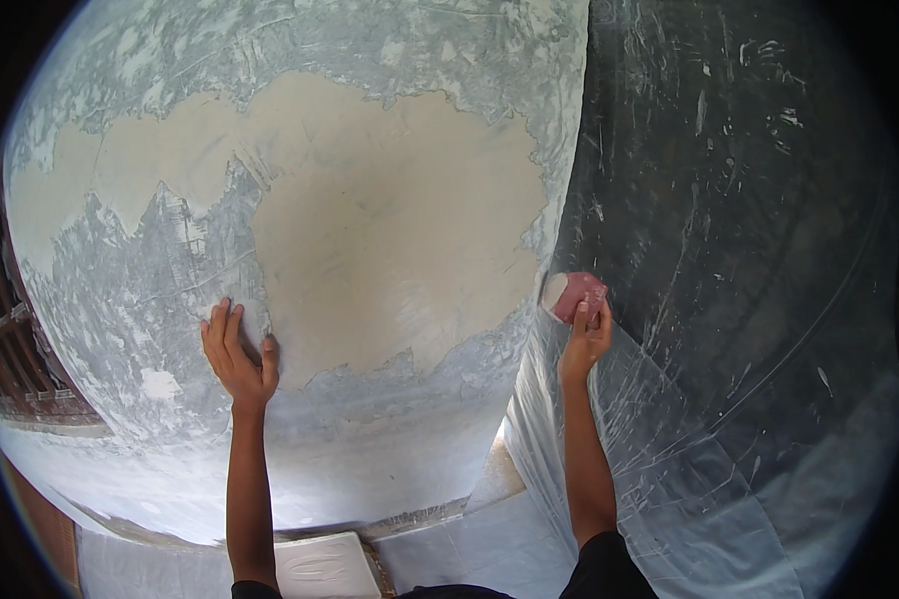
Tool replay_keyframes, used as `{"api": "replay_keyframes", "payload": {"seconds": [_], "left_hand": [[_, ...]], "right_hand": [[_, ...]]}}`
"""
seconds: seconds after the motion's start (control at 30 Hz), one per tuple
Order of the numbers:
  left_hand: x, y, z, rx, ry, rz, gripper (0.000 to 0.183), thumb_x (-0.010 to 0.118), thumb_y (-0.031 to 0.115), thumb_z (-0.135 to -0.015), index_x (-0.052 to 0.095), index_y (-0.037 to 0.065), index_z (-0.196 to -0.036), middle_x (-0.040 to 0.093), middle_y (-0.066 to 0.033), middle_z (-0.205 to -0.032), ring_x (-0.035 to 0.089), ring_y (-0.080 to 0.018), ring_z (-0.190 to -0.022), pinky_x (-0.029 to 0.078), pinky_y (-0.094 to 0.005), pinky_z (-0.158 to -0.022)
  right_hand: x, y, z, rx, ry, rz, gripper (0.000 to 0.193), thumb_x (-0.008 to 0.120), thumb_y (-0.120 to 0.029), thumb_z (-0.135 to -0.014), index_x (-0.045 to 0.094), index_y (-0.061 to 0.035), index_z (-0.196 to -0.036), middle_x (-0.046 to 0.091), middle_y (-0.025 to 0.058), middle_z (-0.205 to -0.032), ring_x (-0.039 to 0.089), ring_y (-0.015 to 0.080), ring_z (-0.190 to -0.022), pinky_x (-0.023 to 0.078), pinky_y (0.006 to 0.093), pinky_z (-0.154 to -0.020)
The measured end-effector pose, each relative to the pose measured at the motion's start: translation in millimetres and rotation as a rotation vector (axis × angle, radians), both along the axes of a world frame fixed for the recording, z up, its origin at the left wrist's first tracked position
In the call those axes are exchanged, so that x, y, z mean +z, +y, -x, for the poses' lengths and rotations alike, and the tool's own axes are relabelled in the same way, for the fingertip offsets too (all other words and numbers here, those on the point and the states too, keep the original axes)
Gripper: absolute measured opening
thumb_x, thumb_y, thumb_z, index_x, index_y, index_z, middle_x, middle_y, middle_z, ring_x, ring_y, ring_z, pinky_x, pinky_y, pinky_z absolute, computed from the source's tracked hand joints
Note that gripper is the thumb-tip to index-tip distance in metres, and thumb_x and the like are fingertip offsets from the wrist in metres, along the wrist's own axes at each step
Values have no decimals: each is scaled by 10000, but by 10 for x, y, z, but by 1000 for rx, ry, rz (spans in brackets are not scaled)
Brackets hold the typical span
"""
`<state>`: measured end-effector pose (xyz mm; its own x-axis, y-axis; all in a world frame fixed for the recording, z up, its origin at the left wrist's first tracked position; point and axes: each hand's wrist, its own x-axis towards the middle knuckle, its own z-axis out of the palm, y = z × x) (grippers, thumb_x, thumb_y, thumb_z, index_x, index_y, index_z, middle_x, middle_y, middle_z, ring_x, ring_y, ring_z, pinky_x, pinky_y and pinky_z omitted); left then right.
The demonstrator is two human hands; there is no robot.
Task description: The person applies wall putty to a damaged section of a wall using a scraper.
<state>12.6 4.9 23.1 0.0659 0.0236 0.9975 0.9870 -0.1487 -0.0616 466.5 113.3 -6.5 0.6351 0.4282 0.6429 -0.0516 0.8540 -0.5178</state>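
My left hand (pixel 240 351) rests with its fingers apart against the patchy grey wall (pixel 170 379), just left of the lower part of a large beige putty patch (pixel 400 240). At the wall's right edge, my right hand (pixel 585 347) grips a curled, reddish piece that looks like sandpaper (pixel 581 293). Its left side shows a pale, dusty face. The thumb and fingers pinch its lower right part, and the piece lies at the border between the wall and the dark plastic sheet. Whether it touches the wall I cannot tell.
A dark plastic sheet (pixel 729 250) with white smears hangs on the right, with clear plastic (pixel 669 469) below it. Sheeting (pixel 449 554) covers the floor. A white rectangular slab or tray (pixel 327 566) lies near my left forearm. Brown wooden slats (pixel 25 339) stand at the far left.
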Motion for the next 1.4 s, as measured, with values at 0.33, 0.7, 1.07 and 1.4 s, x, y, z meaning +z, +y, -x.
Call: {"api": "replay_keyframes", "payload": {"seconds": [0.33, 0.7, 1.07, 1.4], "left_hand": [[16, -5, -23, -6, -4, -16, 468, 518, 255, -874, 488, -16, -1254, 483, -193, -1332, 415, -345, -1277, 232, -498, -1091], [23, -6, -42, -12, -1, -14, 473, 521, 244, -865, 485, -21, -1255, 480, -196, -1336, 413, -349, -1277, 230, -501, -1092], [-1, 12, -16, -8, 6, 9, 490, 507, 272, -892, 452, -18, -1283, 444, -203, -1362, 384, -357, -1291, 208, -520, -1097], [1, -2, -14, 6, 4, 1, 478, 504, 272, -892, 469, -19, -1269, 465, -197, -1348, 398, -349, -1287, 221, -507, -1094]], "right_hand": [[-105, 48, 34, 110, -201, 95, 365, 623, -40, -888, 509, 48, -1223, 597, 84, -1111, 559, 115, -989, 419, 242, -885], [-330, 209, -51, 123, -353, 141, 355, 663, -31, -857, 552, 34, -1189, 608, 79, -1104, 569, 113, -980, 431, 238, -858], [-403, 205, -81, 171, -393, 150, 390, 653, -44, -871, 518, 36, -1228, 629, 85, -1099, 588, 117, -954, 441, 250, -856], [-404, 143, -66, 217, -419, 144, 348, 599, -47, -908, 514, 49, -1232, 611, 70, -1129, 567, 104, -997, 435, 241, -878]]}}
